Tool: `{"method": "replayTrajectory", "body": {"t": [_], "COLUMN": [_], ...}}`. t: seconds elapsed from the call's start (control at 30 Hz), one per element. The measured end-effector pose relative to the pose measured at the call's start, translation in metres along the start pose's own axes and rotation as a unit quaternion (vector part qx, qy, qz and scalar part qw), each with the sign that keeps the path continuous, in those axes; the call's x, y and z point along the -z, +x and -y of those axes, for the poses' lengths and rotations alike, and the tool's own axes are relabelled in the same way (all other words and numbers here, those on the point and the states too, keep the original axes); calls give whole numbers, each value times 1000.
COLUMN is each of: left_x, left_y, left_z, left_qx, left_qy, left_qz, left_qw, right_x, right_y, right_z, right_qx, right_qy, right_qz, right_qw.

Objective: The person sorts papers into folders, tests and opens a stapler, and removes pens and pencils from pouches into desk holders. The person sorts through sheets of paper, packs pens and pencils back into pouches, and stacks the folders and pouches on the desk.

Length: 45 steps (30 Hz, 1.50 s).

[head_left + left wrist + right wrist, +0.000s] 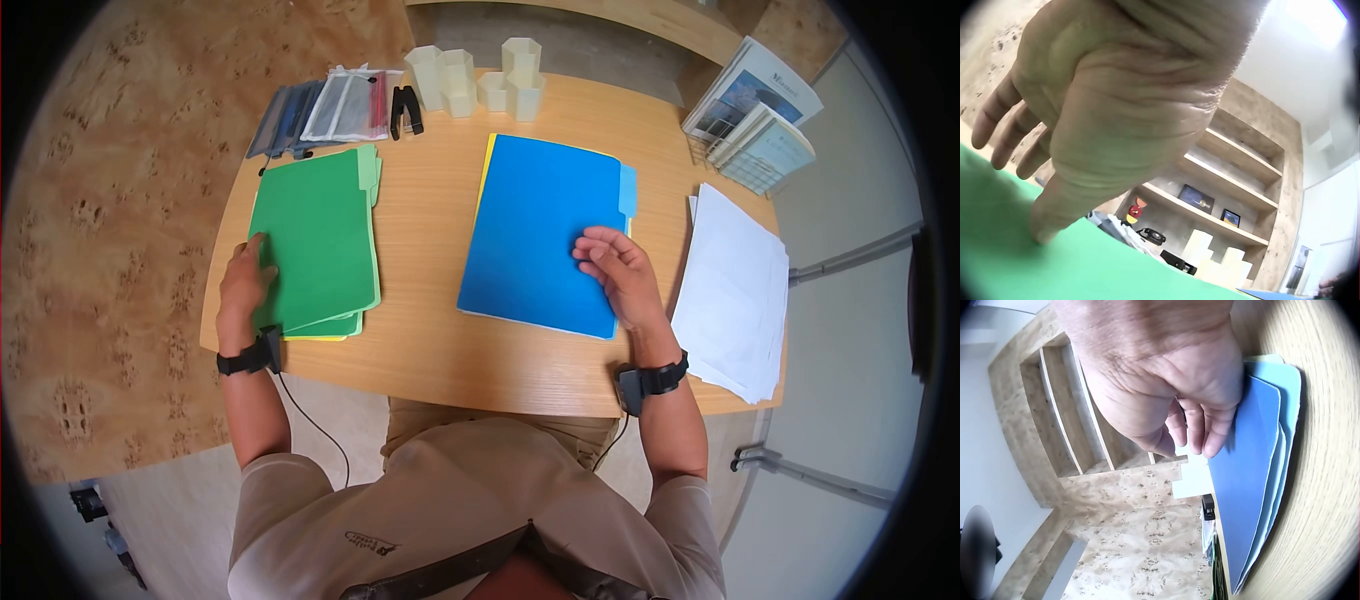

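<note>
On the left of the table lies a stack of tabbed file folders, topped by a green folder. My left hand is at its left edge, thumb on the green cover and fingers extended, as the left wrist view also shows. Right of it, a blue folder tops another stack, with yellow and light blue edges peeking out. Over its right edge is my right hand, fingers loosely bent and nothing between them. In the right wrist view its fingertips come close to the blue cover.
Zip pouches, a black stapler and cream hexagonal holders line the table's back edge. A stack of white paper lies at right, below a wire rack with booklets. Cords hang from both wristbands.
</note>
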<state>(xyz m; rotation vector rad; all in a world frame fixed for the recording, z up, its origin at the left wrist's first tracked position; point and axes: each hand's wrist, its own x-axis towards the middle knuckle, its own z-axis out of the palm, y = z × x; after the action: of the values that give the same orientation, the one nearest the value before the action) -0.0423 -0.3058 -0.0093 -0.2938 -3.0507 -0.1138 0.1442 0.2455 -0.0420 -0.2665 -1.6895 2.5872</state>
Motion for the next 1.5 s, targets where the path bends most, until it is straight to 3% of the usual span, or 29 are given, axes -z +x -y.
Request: {"method": "replayTrajectory", "body": {"t": [0.1, 0.17, 0.2, 0.27, 0.3, 0.37, 0.4, 0.47, 0.5, 0.57, 0.67, 0.73, 0.8, 0.83, 0.9, 1.13, 1.23, 1.3, 1.33, 1.4, 1.5], "left_x": [45, 57, 57, 55, 59, 70, 66, 58, 53, 36, 12, -6, -25, -29, -35, -36, -48, -47, -44, -39, -54], "left_y": [-12, -11, -7, 4, 7, 14, 18, 25, 28, 33, 36, 34, 31, 29, 26, 20, 20, 18, 20, 26, 26], "left_z": [-47, -64, -72, -93, -110, -153, -172, -206, -220, -244, -271, -279, -280, -281, -281, -290, -294, -301, -298, -290, -290], "left_qx": [27, -11, -6, -63, -60, -64, -64, -65, -66, -103, -135, -169, -187, -186, -221, -177, -182, -104, -104, -81, -100], "left_qy": [67, -190, -189, -425, -425, -537, -538, -638, -639, -667, -628, -632, -526, -525, -421, -457, -515, -614, -614, -637, -643], "left_qz": [14, -54, -54, -81, -83, -20, -19, 34, 37, 116, 192, 216, 211, 214, 122, 139, 95, 62, 62, 228, 204], "left_qw": [997, 980, 980, 899, 900, 841, 840, 766, 765, 728, 742, 725, 802, 802, 871, 860, 832, 780, 780, 732, 732], "right_x": [-1, -4, -4, -2, -1, 1, 1, -2, -2, -3, -6, -10, -11, -11, -11, -15, -16, -16, -16, -16, -11], "right_y": [0, -1, 0, 1, 1, 0, -1, -2, -2, -2, -2, -3, -4, -4, -4, -5, -5, -5, -5, -5, -5], "right_z": [2, 3, 3, 1, 0, -1, 0, 2, 2, 2, 1, 3, 1, 0, -3, -1, -1, -1, -1, -1, -3], "right_qx": [-2, -7, -10, -12, -14, -9, -9, -9, -9, 4, 9, 11, 14, 18, 21, 25, 24, 25, 23, 22, 31], "right_qy": [-2, -15, -15, -23, -24, -12, -13, -17, -17, -45, -96, -121, -144, -153, -160, -172, -178, -180, -181, -184, -177], "right_qz": [3, -9, -5, -13, -9, -11, -12, -18, -21, -8, -9, -6, -3, 1, 4, 7, 7, 7, 5, 2, 1], "right_qw": [1000, 1000, 1000, 1000, 1000, 1000, 1000, 1000, 1000, 999, 995, 993, 989, 988, 987, 985, 984, 983, 983, 983, 984]}}
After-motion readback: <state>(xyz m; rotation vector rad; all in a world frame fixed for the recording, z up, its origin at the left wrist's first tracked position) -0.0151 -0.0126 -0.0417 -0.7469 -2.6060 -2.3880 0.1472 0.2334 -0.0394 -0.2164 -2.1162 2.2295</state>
